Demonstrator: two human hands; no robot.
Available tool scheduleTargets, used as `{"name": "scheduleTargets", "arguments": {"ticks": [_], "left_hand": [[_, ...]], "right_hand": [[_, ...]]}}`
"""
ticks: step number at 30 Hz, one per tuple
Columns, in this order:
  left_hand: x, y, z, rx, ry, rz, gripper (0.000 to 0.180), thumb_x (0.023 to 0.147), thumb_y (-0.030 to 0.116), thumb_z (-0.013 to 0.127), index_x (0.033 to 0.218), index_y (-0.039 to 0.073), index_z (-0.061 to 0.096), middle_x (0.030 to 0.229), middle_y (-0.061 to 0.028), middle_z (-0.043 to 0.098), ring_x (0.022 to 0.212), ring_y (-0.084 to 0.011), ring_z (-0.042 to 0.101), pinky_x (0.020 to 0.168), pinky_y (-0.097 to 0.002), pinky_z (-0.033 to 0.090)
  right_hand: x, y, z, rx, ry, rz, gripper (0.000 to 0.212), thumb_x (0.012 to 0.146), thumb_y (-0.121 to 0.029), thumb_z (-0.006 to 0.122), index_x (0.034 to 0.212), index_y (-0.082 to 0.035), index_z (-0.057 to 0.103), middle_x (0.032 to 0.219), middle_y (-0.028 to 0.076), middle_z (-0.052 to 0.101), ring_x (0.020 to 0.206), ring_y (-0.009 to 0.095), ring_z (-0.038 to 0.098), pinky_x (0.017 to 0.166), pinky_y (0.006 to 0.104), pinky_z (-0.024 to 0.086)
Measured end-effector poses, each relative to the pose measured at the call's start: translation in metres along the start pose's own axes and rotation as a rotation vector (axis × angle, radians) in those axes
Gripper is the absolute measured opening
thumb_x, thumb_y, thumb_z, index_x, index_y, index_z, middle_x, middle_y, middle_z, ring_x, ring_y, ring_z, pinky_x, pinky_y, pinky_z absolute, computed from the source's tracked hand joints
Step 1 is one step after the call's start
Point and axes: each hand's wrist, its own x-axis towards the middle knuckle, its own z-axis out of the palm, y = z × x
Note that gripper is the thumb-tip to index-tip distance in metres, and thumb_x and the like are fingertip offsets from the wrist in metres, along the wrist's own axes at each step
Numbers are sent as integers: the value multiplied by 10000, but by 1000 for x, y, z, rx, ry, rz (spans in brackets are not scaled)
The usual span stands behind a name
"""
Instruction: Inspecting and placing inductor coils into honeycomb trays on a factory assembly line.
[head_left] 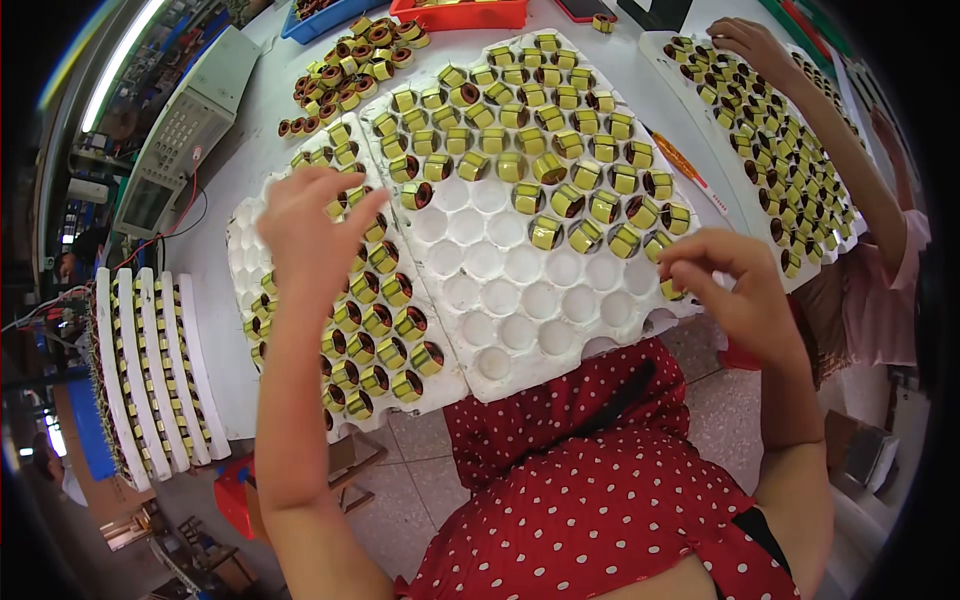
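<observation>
My left hand hovers with its fingers spread over the left white foam tray, which is full of small yellow-taped coils. My right hand pinches one yellow coil at the right edge of the middle foam tray. That tray's far rows hold coils; its near round pockets are bare.
A co-worker's hand rests on a third coil tray at the right. Loose coils lie at the back near a beige test meter, with blue and red bins. Stacked trays stand on edge at the left.
</observation>
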Motion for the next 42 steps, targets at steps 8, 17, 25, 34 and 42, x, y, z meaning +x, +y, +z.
{"name": "scheduleTargets", "arguments": {"ticks": [8, 17, 25, 34, 42], "left_hand": [[-2, 18, 43, 252, -130, -102, 261, 614, 334, 743, 754, 118, 699, 844, -33, 621, 881, -213, 521, 791, -377, 349], [-38, 70, -13, -1272, -476, -592, 256, 777, 82, 658, 994, -34, 585, 920, -81, 636, 810, -115, 603, 698, -215, 462], [-85, 95, -19, -1684, -707, -753, 318, 813, 155, 636, 1031, -54, 535, 976, -139, 616, 827, -190, 617, 782, -316, 496], [-108, 100, -8, -1797, -639, -843, 329, 795, 197, 668, 984, -34, 530, 936, -132, 616, 823, -192, 624, 739, -325, 538], [-111, 115, -14, -1830, -563, -903, 403, 761, 64, 672, 1112, -49, 510, 986, -127, 607, 887, -189, 611, 796, -306, 518]], "right_hand": [[-28, 10, 6, 148, -30, 26, 111, 801, -13, 585, 887, 36, 635, 778, 76, 630, 706, 102, 601, 644, 222, 470], [-16, -1, 45, 533, -51, 27, 233, 802, 21, 587, 1035, 16, 591, 881, 70, 615, 748, 94, 592, 656, 210, 483], [-7, -14, 75, 898, -265, 186, 332, 795, 5, 620, 1112, 56, 535, 942, 94, 617, 834, 124, 603, 721, 242, 507], [-17, -5, 81, 980, -323, 267, 300, 796, 18, 613, 1083, 57, 534, 926, 93, 620, 822, 129, 606, 708, 238, 502], [-17, 1, 87, 622, -137, -178, 337, 712, 56, 673, 1032, 5, 579, 967, 89, 565, 822, 136, 594, 669, 231, 511]]}}
